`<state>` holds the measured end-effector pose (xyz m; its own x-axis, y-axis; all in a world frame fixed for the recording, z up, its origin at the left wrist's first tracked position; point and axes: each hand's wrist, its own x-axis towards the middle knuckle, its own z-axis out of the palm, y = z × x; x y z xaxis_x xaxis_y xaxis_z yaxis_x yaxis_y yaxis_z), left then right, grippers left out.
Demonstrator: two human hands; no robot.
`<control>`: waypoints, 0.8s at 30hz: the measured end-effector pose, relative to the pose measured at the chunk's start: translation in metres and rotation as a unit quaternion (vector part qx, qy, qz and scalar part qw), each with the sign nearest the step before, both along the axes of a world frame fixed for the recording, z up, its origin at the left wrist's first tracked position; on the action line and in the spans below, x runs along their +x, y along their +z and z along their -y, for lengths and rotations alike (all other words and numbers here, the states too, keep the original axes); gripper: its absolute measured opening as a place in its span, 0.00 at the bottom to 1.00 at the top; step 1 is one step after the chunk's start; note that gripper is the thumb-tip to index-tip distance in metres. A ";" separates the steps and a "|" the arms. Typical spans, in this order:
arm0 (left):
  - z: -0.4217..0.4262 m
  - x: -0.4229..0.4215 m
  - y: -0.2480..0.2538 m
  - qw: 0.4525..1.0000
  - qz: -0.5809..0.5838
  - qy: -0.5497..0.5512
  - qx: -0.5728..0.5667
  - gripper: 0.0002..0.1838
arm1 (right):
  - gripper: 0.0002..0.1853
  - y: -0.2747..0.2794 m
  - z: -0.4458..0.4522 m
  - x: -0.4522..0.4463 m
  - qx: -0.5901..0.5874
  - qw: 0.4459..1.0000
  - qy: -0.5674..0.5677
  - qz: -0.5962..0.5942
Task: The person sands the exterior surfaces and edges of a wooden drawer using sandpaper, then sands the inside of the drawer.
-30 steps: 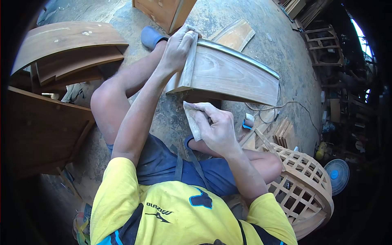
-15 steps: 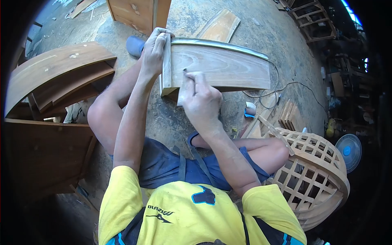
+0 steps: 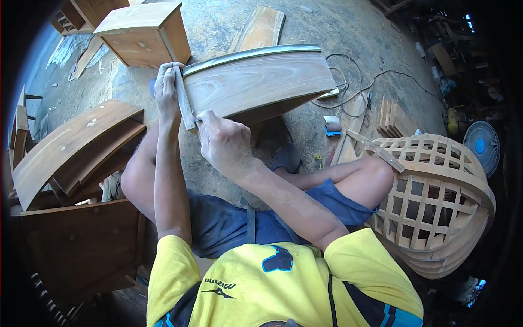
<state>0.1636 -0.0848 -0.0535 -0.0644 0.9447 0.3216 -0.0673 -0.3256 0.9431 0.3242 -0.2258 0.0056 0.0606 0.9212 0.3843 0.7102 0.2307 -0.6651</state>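
A wooden drawer (image 3: 261,82) with a curved edge is propped on its side in front of me, its face pale with dust. My left hand (image 3: 168,90) is closed around the far corner of its narrow end board (image 3: 184,98). Lower down, at the near end of that same board, my right hand (image 3: 224,143) presses with bent fingers. Pinched in it is a small piece with a dark edge (image 3: 196,119), which looks like folded sandpaper; the fingers hide most of it.
On the left stand curved wooden cabinet parts (image 3: 81,136). A small cabinet (image 3: 139,32) and a loose board (image 3: 260,28) are beyond the drawer. To the right are a white-and-blue roll (image 3: 332,126), a cable (image 3: 359,87), stacked wood pieces (image 3: 393,117), a wooden lattice frame (image 3: 430,191) and a fan (image 3: 481,147).
My right hand has moved left and nearer, from the drawer's broad face to its end board. The drawer and my left hand appear further left as the view shifted; the left grip stays.
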 end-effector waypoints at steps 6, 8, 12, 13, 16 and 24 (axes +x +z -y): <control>-0.003 -0.004 -0.005 1.000 -0.019 0.000 0.016 0.15 | 0.10 -0.004 -0.014 0.129 0.009 0.990 -0.139 -0.017; -0.001 -0.005 -0.002 1.000 -0.009 -0.006 0.016 0.15 | 0.10 -0.008 -0.013 0.209 0.024 0.971 -0.228 0.067; 0.010 -0.005 0.023 0.990 -0.108 0.062 0.059 0.15 | 0.16 0.006 0.004 0.225 0.058 0.948 -0.205 -0.237; 0.021 -0.006 0.039 0.981 -0.144 0.106 0.081 0.16 | 0.16 0.013 0.009 0.216 0.065 0.947 -0.205 -0.239; 0.074 0.024 0.099 0.926 -0.248 0.096 0.269 0.17 | 0.17 0.031 0.019 0.173 -0.050 0.880 -0.097 -0.462; 0.143 0.052 0.072 0.889 -0.333 -0.121 0.289 0.22 | 0.21 0.047 0.025 0.080 -0.266 0.754 0.076 -0.596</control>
